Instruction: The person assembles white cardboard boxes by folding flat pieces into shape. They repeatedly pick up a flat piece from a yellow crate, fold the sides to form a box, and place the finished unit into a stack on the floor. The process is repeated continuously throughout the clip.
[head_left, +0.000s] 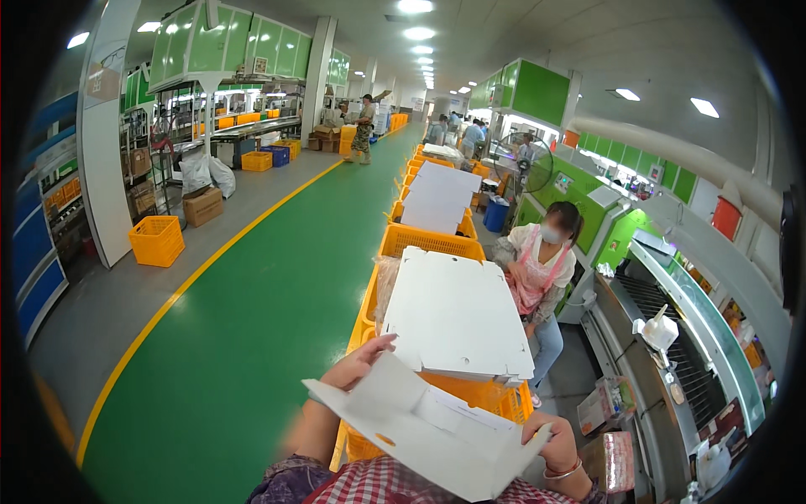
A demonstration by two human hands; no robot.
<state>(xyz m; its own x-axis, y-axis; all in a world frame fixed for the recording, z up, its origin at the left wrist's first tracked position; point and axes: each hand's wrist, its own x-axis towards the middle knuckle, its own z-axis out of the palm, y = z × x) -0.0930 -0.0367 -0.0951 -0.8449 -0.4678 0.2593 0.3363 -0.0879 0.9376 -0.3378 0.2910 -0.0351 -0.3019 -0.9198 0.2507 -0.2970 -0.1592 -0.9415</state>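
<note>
Head view: both hands grasp a flat white carton blank (437, 428) near the body, the left hand (359, 363) gripping its far left flap, the right hand (550, 437) clasping its right edge. Just beyond lies a stack of white blanks (457, 315) on yellow crates (428, 242); a person in a pink apron (537, 273) stands to the right.

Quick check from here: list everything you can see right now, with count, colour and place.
Flat carton blank: one, white, held in both hands, lower centre.
Stacks of carton sheets: at least two, white, lying on the crates ahead.
Crates: a long row, orange-yellow, running up the centre; one more on the grey floor at left.
Floor lane: green, yellow-edged.
Co-worker: one, pink apron, right of the crates.
Conveyor: one, grey, far right.
Fan: one, behind the co-worker.
Left hand: fingers on the blank's upper edge.
Right hand: gripping its right corner.
</note>
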